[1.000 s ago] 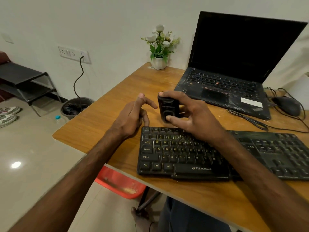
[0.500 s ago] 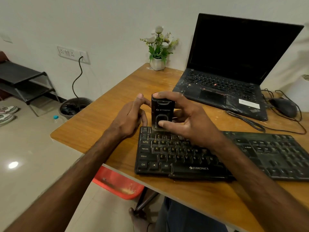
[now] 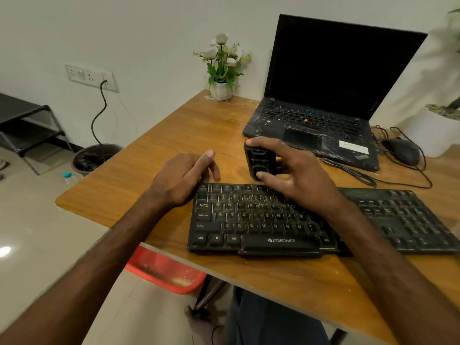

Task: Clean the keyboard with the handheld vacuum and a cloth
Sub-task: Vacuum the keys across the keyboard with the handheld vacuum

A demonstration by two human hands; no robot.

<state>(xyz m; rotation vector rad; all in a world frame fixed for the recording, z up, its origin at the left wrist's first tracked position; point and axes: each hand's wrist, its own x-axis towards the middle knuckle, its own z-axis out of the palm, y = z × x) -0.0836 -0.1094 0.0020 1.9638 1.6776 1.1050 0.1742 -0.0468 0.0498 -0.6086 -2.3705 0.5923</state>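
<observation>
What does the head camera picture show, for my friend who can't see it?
The right hand grips a small black vacuum behind a black keyboard on a wooden desk. The left hand rests beside the keyboard; a laptop stands behind.

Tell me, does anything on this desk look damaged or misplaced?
The laptop has white scuffs and streaks on its palm rest around the trackpad; it looks worn or dirty. Nothing looks spilled or tipped over.

wall (image 3: 149, 33): pale | floor (image 3: 37, 232): glossy tile | rack (image 3: 27, 125): black, far left | table (image 3: 154, 135): wood
</observation>
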